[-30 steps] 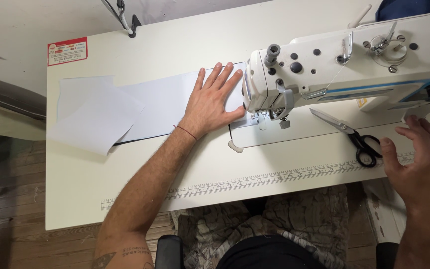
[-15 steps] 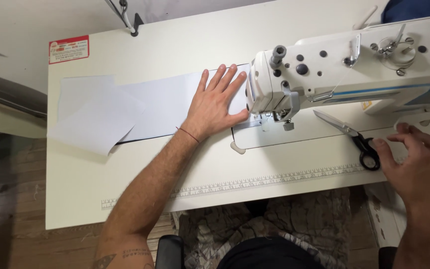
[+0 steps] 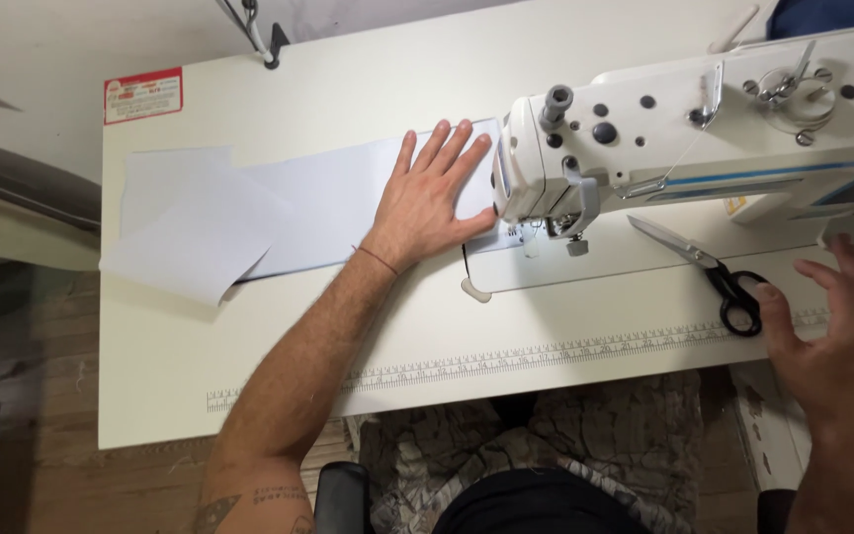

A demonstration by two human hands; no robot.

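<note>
My left hand (image 3: 431, 201) lies flat with fingers spread on a strip of pale blue-white fabric (image 3: 328, 203), pressing it down just left of the white sewing machine (image 3: 704, 124) and its needle area (image 3: 546, 232). My right hand (image 3: 842, 331) hovers at the table's right front edge with fingers apart, holding nothing. Its fingertips are close to the black handles of a pair of scissors (image 3: 719, 277) that lie on the table under the machine arm.
Folded fabric pieces (image 3: 190, 222) overlap at the left end of the strip. The white table (image 3: 249, 336) has a printed ruler strip (image 3: 546, 356) along its front edge and a red label (image 3: 143, 94) at the back left.
The right hand moved up from the table's edge to the scissor handles, then drew back slightly to the right. The left hand stays flat on the fabric.
</note>
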